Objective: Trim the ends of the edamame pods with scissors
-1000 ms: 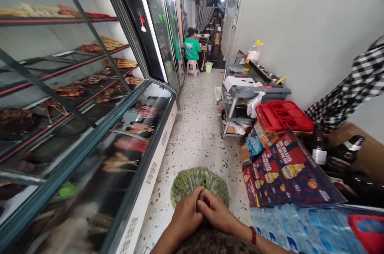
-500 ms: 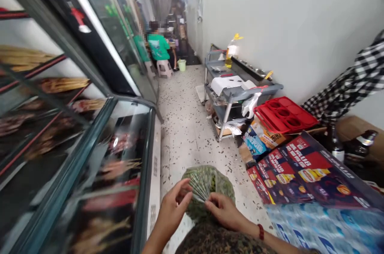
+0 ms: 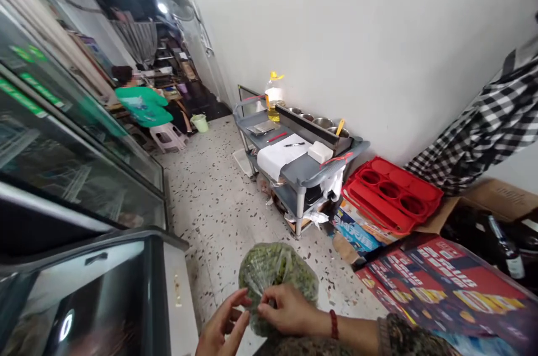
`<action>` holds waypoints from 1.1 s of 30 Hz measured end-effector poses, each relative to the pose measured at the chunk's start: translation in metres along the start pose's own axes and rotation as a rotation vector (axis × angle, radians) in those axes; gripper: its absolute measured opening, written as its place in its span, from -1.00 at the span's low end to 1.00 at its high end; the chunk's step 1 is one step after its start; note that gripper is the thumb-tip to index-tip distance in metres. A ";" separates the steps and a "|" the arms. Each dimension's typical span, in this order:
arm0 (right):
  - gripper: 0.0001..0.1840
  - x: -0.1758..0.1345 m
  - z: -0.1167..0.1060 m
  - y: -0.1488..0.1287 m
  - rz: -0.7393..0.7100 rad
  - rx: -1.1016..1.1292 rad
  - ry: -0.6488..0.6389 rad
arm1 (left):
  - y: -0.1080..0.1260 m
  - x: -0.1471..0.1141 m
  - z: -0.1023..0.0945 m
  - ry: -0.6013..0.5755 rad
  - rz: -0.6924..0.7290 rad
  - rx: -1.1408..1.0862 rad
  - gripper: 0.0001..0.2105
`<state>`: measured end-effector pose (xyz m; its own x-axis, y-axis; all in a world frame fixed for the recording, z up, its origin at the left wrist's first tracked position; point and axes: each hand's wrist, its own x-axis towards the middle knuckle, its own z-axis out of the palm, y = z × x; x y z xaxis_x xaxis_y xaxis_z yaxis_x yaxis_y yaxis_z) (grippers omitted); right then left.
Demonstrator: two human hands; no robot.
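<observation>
My left hand point(image 3: 225, 325), loosely open and apparently empty, has parted from my right hand point(image 3: 290, 306) — whose pinched fingers alone now secure the gathered bag of greens point(image 3: 290, 264).

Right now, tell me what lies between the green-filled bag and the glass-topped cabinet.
In the head view, speckled floor lies between the bag and the cabinet; the left hand covers part of its near end.

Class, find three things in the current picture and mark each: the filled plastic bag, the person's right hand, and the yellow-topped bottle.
Plastic bag point(image 3: 281, 266): head view, on its upper side.
Right hand point(image 3: 290, 308): head view, on its back.
Yellow-topped bottle point(image 3: 276, 95): head view, on its pale label.
</observation>
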<state>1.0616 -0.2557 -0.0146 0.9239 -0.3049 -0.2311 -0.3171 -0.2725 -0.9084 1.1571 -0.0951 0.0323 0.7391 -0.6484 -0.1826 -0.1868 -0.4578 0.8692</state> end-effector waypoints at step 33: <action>-0.53 0.539 0.052 -0.110 0.007 0.148 0.106 | -0.049 0.501 -0.325 -0.394 0.028 0.150 -0.54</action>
<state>1.6052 -0.3422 -0.0576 0.8918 -0.4026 -0.2064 -0.2810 -0.1352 -0.9501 1.7473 -0.1996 0.0475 0.4340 -0.8314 -0.3470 -0.3166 -0.5014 0.8052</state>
